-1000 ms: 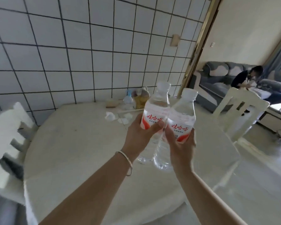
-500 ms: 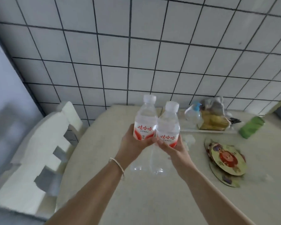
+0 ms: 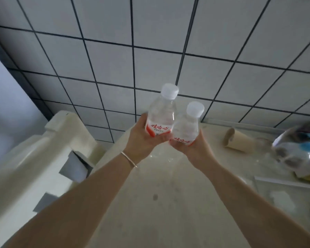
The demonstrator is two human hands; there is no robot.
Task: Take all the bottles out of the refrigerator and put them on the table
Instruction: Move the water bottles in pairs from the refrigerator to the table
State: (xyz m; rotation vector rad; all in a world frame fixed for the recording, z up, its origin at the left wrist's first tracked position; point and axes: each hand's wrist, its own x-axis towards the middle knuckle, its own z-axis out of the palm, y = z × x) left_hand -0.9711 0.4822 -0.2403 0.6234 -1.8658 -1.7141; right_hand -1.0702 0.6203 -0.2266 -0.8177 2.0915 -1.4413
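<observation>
Two clear water bottles with white caps and red-and-white labels are side by side over the far part of the cream table (image 3: 150,203). My left hand (image 3: 141,140), with a thin bracelet on the wrist, grips the left bottle (image 3: 161,113) around its label. My right hand (image 3: 190,149) grips the right bottle (image 3: 186,126), which is a little lower. The two bottles touch each other. Their lower halves are hidden behind my hands, so I cannot tell whether they rest on the table. No refrigerator is in view.
A tiled wall (image 3: 150,51) rises right behind the table. A cream chair (image 3: 43,158) stands at the left. A paper cup (image 3: 238,140) lies on its side to the right, with a blurred pile of bags and a spray bottle (image 3: 297,153) and a glass sheet (image 3: 284,194) beyond.
The view has swung left and closer to the wall. Both hands have carried the bottles toward the table's far left corner, and the right bottle now sits lower than the left.
</observation>
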